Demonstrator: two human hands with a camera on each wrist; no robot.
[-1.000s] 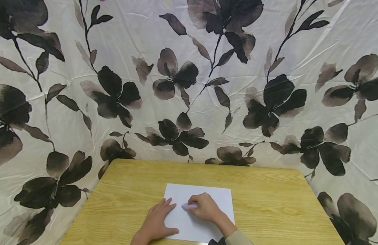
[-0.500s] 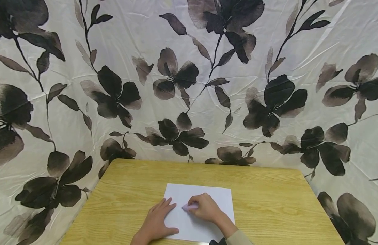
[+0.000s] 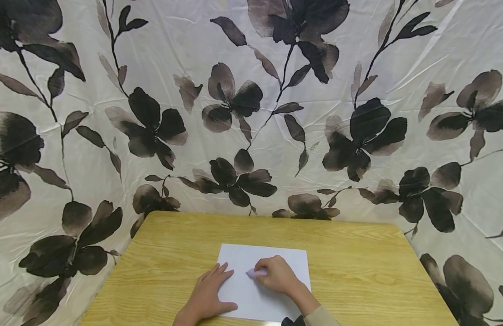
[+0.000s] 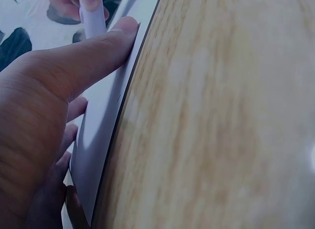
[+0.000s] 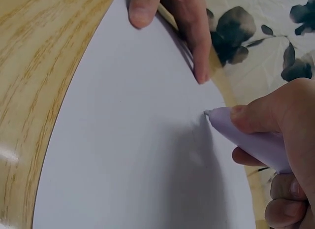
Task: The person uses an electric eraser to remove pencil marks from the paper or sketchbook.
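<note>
A sheet of white paper [image 3: 272, 303] lies on the wooden table. My left hand [image 3: 209, 292] rests on its left side, fingers and thumb spread; in the left wrist view the thumb [image 4: 93, 59] lies along the near paper edge. My right hand [image 3: 279, 274] pinches a thick lavender pen [image 3: 257, 272] over the middle of the sheet. From the right wrist, the pen [image 5: 251, 140] shows a tapered body and a small grey tip pointing toward the left hand, close over the paper. Fingers hide its back end.
The yellow wood-grain table [image 3: 357, 267] extends past the paper on both sides and behind. A white cloth with dark flowers [image 3: 272, 113] hangs around the table's back and sides. A small black object [image 3: 293, 321] shows beside the right sleeve.
My right hand has shifted slightly to the right with the pen, its tip moving the same way across the sheet. The left hand and the paper stay in place.
</note>
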